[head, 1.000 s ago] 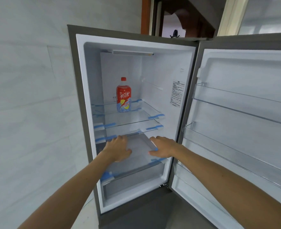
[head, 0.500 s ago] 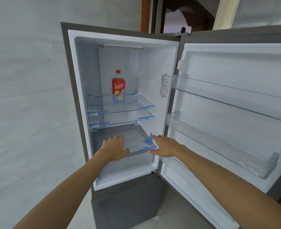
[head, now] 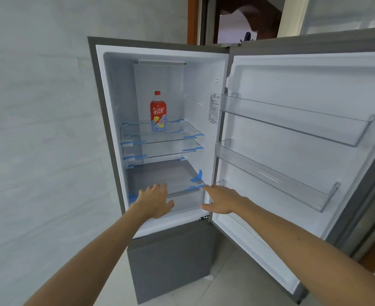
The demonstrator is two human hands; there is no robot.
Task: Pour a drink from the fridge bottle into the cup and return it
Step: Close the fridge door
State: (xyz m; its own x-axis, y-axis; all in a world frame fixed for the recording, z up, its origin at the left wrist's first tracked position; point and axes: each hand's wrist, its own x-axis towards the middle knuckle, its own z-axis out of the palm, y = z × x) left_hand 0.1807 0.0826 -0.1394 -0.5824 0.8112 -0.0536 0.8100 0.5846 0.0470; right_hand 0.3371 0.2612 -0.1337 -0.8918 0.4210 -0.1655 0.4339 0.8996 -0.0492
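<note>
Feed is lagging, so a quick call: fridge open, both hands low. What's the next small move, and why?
Probably raise the left hand to the bottle and grip its body. The fridge door is open, the bottle stands upright on the top glass shelf, almost straight above that hand, and both it and the right hand are open, holding nothing.

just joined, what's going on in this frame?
A person stands at the open fridge with both arms stretched in. The left hand and right hand are open and hold nothing, low down by the front of the bottom shelf. The bottle stands upright on the top shelf, capped and untouched. No cup is in view, so no pouring has begun.
</note>
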